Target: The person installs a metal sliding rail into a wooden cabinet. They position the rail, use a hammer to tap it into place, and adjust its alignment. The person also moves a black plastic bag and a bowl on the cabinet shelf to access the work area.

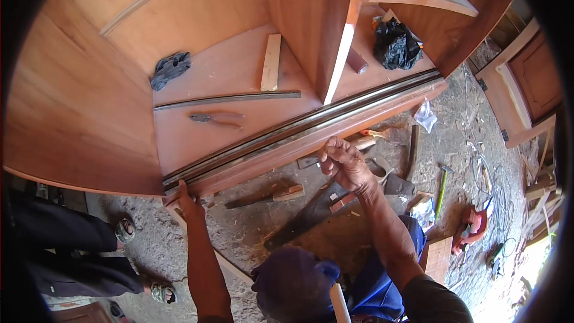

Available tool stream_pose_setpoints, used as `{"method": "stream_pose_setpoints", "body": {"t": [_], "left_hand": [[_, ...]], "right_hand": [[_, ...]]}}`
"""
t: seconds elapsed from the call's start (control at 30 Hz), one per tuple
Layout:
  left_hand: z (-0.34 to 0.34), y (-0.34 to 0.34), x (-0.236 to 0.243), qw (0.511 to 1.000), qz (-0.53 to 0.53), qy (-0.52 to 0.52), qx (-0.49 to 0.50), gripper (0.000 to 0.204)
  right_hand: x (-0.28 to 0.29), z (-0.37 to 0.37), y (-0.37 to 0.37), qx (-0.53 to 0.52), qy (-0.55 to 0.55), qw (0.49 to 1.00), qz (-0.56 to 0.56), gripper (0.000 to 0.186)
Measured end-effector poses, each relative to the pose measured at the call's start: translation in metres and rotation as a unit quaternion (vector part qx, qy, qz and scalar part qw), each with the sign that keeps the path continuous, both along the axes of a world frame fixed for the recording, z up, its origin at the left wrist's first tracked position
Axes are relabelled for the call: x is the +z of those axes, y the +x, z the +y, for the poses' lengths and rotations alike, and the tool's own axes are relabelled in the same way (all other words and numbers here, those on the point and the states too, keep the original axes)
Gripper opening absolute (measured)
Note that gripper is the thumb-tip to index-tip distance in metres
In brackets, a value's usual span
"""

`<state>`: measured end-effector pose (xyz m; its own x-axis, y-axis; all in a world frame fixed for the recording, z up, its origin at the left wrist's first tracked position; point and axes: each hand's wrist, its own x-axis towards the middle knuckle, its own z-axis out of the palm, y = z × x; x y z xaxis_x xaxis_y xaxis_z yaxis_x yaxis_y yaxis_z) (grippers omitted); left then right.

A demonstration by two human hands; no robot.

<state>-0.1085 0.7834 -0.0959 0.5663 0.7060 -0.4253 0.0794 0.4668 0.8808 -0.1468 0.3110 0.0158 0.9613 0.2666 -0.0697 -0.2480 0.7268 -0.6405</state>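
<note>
Neither my left hand nor my right hand is in view. Below me crouches a co-worker in a dark cap (293, 278) and blue trousers. Their left hand (186, 200) touches the left end of a wooden cabinet's front rail (376, 105). Their right hand (342, 164) hovers near that rail with curled fingers; whether it holds anything small is unclear. Long dark metal tracks (251, 146) run along the rail. Pliers (203, 117), a loose strip (227, 99), a wood offcut (270, 63) and black plastic bags (396, 48) lie inside the cabinet.
Another person's legs (72, 221) stand at left. A handsaw (296, 227), hammer (443, 194), orange power tool (469, 227), clear bag (425, 116), cords (496, 185) and scraps lie on the concrete floor. A panelled door (535, 78) stands at right.
</note>
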Motion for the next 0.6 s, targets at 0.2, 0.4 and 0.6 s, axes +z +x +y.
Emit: {"method": "stream_pose_setpoints", "body": {"t": [0.2,0.4,0.6], "left_hand": [[0.049,-0.004,-0.031,0.996,0.002,-0.009,-0.088,0.062],[0.024,-0.005,-0.012,0.998,-0.038,0.01,-0.048,0.027],[0.028,-0.004,-0.004,0.998,-0.005,0.035,-0.047,0.033]], "right_hand": [[-0.03,0.012,-0.005,-0.031,-0.322,0.945,-0.049,0.013],[-0.031,-0.069,0.039,-0.18,-0.516,0.837,0.008,0.023],[-0.029,-0.16,0.155,-0.357,-0.662,0.656,-0.059,0.021]]}}
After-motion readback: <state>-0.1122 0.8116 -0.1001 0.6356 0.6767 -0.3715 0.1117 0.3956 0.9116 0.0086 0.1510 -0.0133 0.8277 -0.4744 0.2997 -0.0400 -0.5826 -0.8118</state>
